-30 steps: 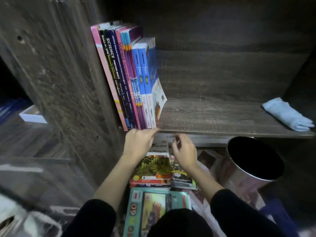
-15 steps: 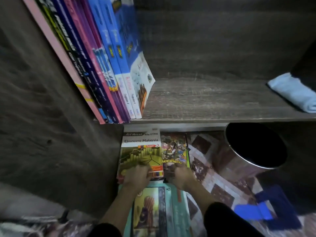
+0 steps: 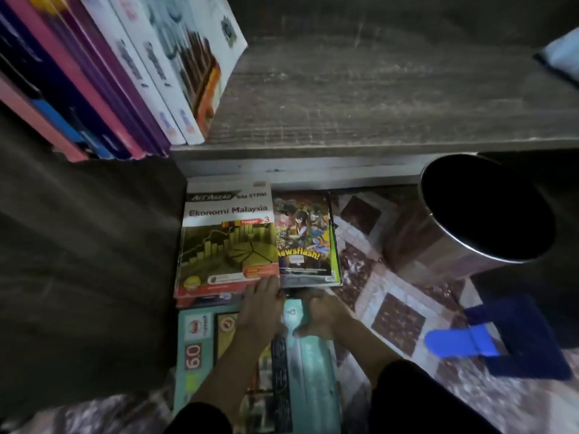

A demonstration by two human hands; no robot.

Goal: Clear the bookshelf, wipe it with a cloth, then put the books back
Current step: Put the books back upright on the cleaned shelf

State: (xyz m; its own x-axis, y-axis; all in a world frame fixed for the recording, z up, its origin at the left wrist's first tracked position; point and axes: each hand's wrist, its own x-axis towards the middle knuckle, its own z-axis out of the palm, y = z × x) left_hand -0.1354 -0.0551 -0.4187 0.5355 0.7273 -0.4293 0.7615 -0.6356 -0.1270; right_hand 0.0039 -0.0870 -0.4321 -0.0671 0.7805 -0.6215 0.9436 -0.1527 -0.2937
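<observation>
Books (image 3: 119,73) stand leaning at the shelf's (image 3: 376,104) left end, a pale cloth (image 3: 564,54) at its right edge. On the floor (image 3: 394,321) below, the left grip (image 3: 263,305) rests straight fingers on the Ekonomi Malaysia book's (image 3: 225,239) near corner; the right grip (image 3: 322,311) seems curled by the Newsflash book (image 3: 304,236), hold unclear. A metal bin (image 3: 423,245) stands right, its inside dark.

A: Entry one, left hand (image 3: 261,308): is it moving?
B: It is coming down from the shelf (image 3: 376,104) edge and sliding right along the Ekonomi Malaysia book (image 3: 227,239), fingers now touching its lower right corner.
A: Entry two, right hand (image 3: 322,314)?
B: It is also coming down, drawing back off the Newsflash book (image 3: 305,236) onto the teal box (image 3: 313,371).
A: Entry three, view?
B: It is tilting down and closing in.
</observation>
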